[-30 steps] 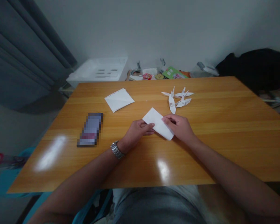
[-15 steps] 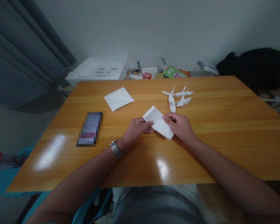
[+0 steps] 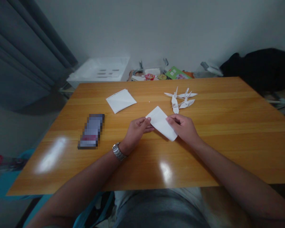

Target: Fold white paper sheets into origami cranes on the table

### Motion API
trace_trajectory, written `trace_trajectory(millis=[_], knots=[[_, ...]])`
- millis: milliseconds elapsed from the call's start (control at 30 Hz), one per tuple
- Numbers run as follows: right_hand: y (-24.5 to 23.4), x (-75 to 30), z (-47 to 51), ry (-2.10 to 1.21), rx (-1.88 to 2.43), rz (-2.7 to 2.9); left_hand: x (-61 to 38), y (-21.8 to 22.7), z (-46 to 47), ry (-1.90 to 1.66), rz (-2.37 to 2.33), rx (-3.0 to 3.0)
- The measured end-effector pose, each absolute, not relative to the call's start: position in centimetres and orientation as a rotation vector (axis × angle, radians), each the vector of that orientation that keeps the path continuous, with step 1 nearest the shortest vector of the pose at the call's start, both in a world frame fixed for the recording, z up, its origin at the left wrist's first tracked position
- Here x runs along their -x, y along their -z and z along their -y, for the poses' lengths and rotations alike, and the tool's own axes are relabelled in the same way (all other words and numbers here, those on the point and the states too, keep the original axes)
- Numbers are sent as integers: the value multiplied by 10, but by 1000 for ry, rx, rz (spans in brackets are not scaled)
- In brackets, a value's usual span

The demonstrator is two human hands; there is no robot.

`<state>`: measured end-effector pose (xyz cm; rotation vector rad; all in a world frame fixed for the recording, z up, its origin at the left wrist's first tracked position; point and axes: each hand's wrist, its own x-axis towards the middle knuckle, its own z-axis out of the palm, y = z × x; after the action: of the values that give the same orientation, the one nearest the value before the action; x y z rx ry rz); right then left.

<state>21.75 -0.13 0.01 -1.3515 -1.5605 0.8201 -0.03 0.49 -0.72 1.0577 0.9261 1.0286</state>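
A white folded sheet of paper (image 3: 161, 124) is held between my two hands, just above the table. My left hand (image 3: 138, 130) pinches its left corner, thumb on top and fingers beneath. At the right edge, my right hand (image 3: 184, 126) grips the paper the same way, its thumb lying on the upper face. Beyond my right hand, several white origami cranes (image 3: 175, 103) stand close together. Farther off to the left lies a stack of white paper (image 3: 121, 101) with a perforated edge.
A dark phone (image 3: 91, 131), its screen blurred, lies left of my hands on the wooden table (image 3: 204, 164). Past the far edge are a white plastic tray (image 3: 99, 69), a green packet (image 3: 177, 73) and other small items. Black cloth (image 3: 258, 68) is at the far right.
My left thumb has slid up and left to the paper's corner, and more of the paper's face shows. My right hand has barely moved.
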Motion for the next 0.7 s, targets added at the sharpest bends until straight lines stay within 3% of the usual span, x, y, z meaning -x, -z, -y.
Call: trace_trajectory(millis=[700], knots=[[-1,-221,3,-785,1373,1618,3,6,-3,-1026,-904,-1039]])
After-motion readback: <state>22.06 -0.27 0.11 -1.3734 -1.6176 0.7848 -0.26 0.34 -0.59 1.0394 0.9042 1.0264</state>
